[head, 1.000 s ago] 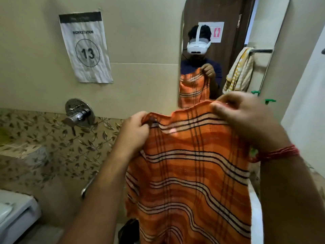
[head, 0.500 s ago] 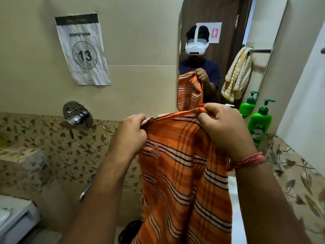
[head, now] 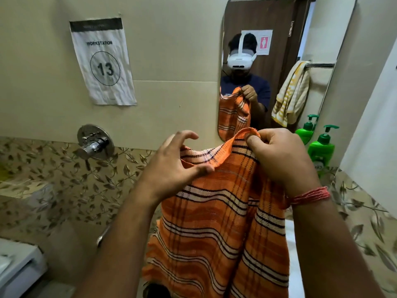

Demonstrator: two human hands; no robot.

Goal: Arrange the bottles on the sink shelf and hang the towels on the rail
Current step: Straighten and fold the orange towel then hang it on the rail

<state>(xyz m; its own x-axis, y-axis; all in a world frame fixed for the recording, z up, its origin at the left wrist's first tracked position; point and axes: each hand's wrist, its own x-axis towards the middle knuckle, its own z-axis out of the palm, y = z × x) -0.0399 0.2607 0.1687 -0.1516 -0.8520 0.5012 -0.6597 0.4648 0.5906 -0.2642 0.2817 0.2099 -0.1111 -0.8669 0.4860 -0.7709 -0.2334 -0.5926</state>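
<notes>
An orange striped towel (head: pixel 214 222) hangs in front of me, bunched along its top. My right hand (head: pixel 281 158) pinches the towel's top edge with thumb and curled fingers. My left hand (head: pixel 171 168) is beside that edge with its fingers spread and loosely bent; only the thumb touches the cloth. A green pump bottle (head: pixel 321 148) stands at the right by the mirror (head: pixel 279 22). The mirror reflects a yellow striped towel (head: pixel 291 97) hung on a rail (head: pixel 320 65) behind me.
A paper sign marked 13 (head: pixel 103 61) is on the tiled wall. A chrome tap valve (head: pixel 94 143) sticks out below it. A white fixture (head: pixel 19 267) sits at the lower left. The leaf-patterned ledge (head: pixel 365 222) runs along the right.
My left hand has let go of the towel's top edge and opened its fingers. My hands and the towel have sunk lower, and the towel has bunched narrower.
</notes>
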